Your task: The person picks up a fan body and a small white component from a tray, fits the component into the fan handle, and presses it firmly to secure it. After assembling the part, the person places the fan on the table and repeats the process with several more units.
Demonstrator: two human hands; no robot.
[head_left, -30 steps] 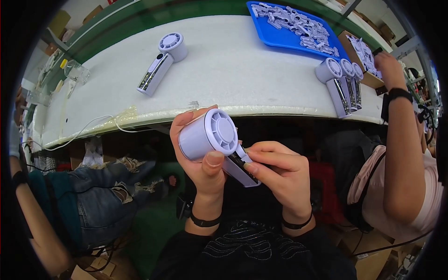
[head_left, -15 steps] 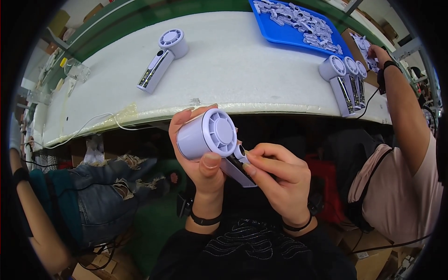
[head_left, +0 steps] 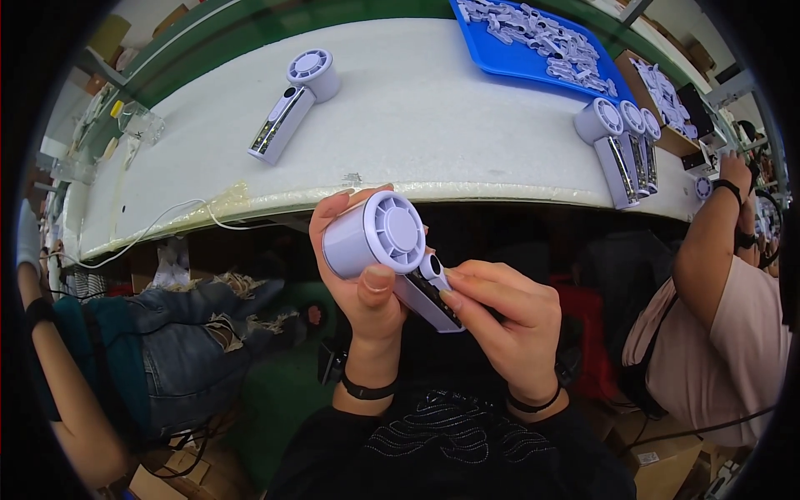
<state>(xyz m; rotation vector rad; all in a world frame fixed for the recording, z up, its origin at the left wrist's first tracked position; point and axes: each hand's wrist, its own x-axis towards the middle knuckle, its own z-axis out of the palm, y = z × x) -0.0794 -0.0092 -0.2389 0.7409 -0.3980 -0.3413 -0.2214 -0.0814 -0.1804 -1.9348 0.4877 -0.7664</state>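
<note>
A lavender handheld fan point(head_left: 350, 242) is tilted in front of me, its round grilled head toward the upper left. My left hand point(head_left: 367, 312) wraps round that head, with the thumb on its near side. Along the handle an open face shows a dark circuit strip point(head_left: 427, 293). My right hand point(head_left: 512, 325) pinches a small lavender trim piece point(head_left: 431, 266) with a dark oval spot, held against the handle just below the head. The right fingertips hide part of the piece, so I cannot tell how far it is seated.
On the white table point(head_left: 400, 117) lies another fan point(head_left: 287, 117), with several fans point(head_left: 612, 154) at the right. Behind them are a blue tray point(head_left: 483, 62) of small lavender pieces and a cardboard box point(head_left: 642, 87). A cable point(head_left: 179, 204) crosses the front left; people sit on both sides.
My hands and the fan have shifted slightly right, with the same grips. The person on the right has drawn a hand out of the cardboard box and moved it nearer, to the right.
</note>
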